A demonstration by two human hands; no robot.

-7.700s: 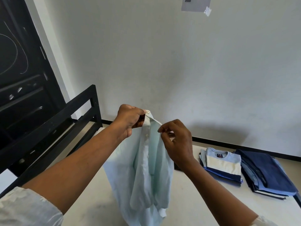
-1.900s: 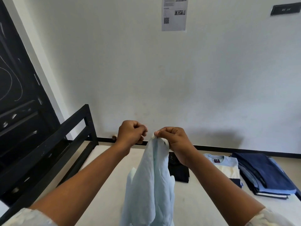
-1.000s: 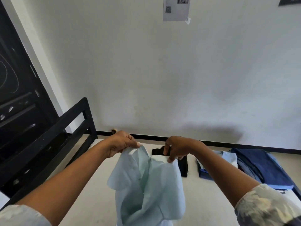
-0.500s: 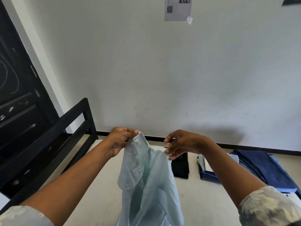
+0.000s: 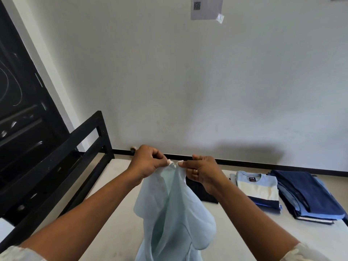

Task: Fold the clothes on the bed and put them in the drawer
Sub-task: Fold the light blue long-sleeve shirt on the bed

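One thin, pale mint woven shirt (image 5: 175, 213) hangs limp and creased above the cream bed surface (image 5: 116, 213), long axis vertical, top edge uppermost. The left hand (image 5: 147, 164) and the right hand (image 5: 201, 171) each pinch that top edge, fingers closed, nearly touching. To the right lie three folded lots: one black garment (image 5: 203, 193), one blue-and-cream striped T-shirt (image 5: 257, 187), one stack of navy and light-blue clothes (image 5: 308, 194).

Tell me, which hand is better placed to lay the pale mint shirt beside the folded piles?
Probably the right hand: it pinches the pale mint shirt on the side nearer the folded piles.
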